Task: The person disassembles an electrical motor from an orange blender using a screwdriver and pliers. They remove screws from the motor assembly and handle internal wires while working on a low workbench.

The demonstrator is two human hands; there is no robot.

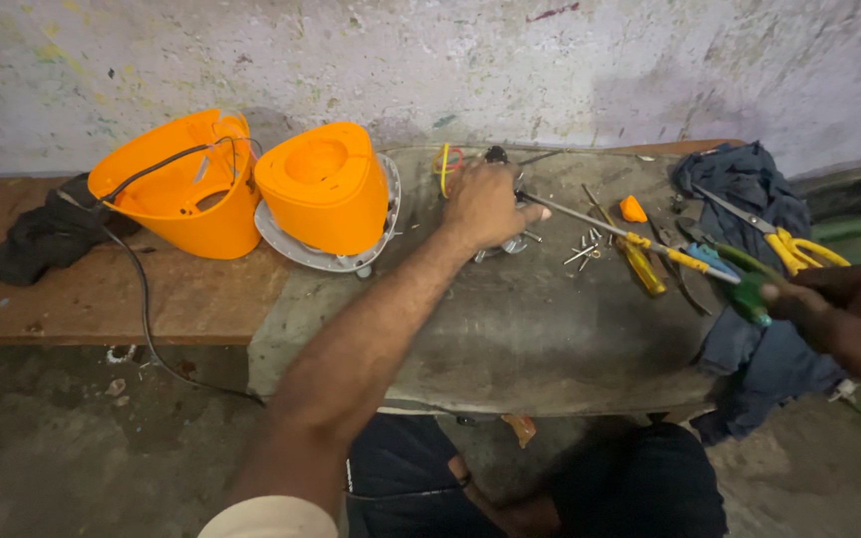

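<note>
Left hand [485,204] reaches out across the grey tabletop [510,339], fingers curled down over a small metal motor part [505,244] near the far edge; the part is mostly hidden under the palm, so its make-up is hard to read. Right hand [854,314] at the right edge of view, closed around the green handle of a long screwdriver [650,244]; the shaft runs leftward and its tip sits just beside the left hand's fingertips. Between the two hands, a scatter of loose screws [585,249] lies on the tabletop, with a yellow-handled screwdriver [642,264] and a small orange plastic piece [633,209] close by. Yellow-handled scissors [784,239] rest on a dark blue cloth [759,349] draped over the tabletop's right end. To the left, an orange housing shell [329,189] stands on a round grey base [291,244]; a second orange shell [176,189] lies tilted beside it, touching, open side up, with a black cable [142,299] trailing down off a brown wooden bench [82,294]. A black rag [42,234] sits at the bench's far left.
</note>
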